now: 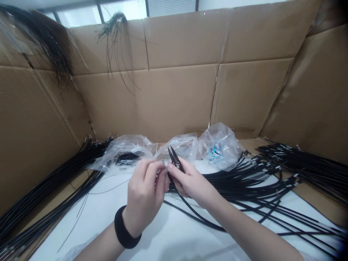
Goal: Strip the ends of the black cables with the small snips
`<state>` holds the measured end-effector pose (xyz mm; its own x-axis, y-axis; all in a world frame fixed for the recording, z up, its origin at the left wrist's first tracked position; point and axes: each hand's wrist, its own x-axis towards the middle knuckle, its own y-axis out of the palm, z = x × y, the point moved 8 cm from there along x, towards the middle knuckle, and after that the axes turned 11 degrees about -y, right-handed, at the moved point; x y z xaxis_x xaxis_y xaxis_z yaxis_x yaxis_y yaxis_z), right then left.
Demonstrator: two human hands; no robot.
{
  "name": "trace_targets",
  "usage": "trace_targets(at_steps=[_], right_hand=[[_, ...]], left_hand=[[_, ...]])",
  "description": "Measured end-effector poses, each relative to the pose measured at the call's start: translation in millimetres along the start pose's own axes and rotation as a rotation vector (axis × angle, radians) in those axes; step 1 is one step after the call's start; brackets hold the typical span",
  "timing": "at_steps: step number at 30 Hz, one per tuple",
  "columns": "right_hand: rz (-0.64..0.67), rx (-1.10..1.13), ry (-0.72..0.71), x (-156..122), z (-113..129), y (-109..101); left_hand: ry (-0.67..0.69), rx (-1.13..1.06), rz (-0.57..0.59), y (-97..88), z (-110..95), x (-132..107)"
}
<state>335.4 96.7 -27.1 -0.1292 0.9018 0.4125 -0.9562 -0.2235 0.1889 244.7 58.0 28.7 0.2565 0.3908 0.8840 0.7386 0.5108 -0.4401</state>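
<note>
My left hand (145,192), with a black band on its wrist, is curled and pinches the end of a thin black cable (195,215) at centre frame. My right hand (190,181) meets it fingertip to fingertip and grips small black snips (175,159), whose pointed blades stick up above the fingers. The cable runs down and to the right under my right forearm over the white table top (95,217). What lies between the fingertips is too small to make out.
Bundles of long black cables lie at the left (49,192) and the right (285,174). Three clear plastic bags (217,145) with small parts sit behind my hands. Cardboard walls (185,94) enclose the table, and wire bunches (114,29) hang over their top edge.
</note>
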Motion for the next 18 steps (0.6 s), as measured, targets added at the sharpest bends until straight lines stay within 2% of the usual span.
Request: trace_targets(at_steps=[5,7,13,15,18], right_hand=[[-0.092,0.124,0.069,1,0,-7],[-0.124,0.142,0.092,1,2,-9],[-0.142,0.160,0.025,2,7,-8],[-0.144,0.141,-0.003,3,6,-7],[-0.145,0.089,-0.021,3,1,-8]], left_hand=[[-0.026,-0.155,0.062,8.1,0,-1],[-0.089,-0.223,0.102,11.7,1,-1],[-0.487,-0.474,0.370,32.1,22,-3],[-0.570,-0.546,0.422,36.4,27,-6],[-0.530,-0.375,0.371,29.6,30,-3]])
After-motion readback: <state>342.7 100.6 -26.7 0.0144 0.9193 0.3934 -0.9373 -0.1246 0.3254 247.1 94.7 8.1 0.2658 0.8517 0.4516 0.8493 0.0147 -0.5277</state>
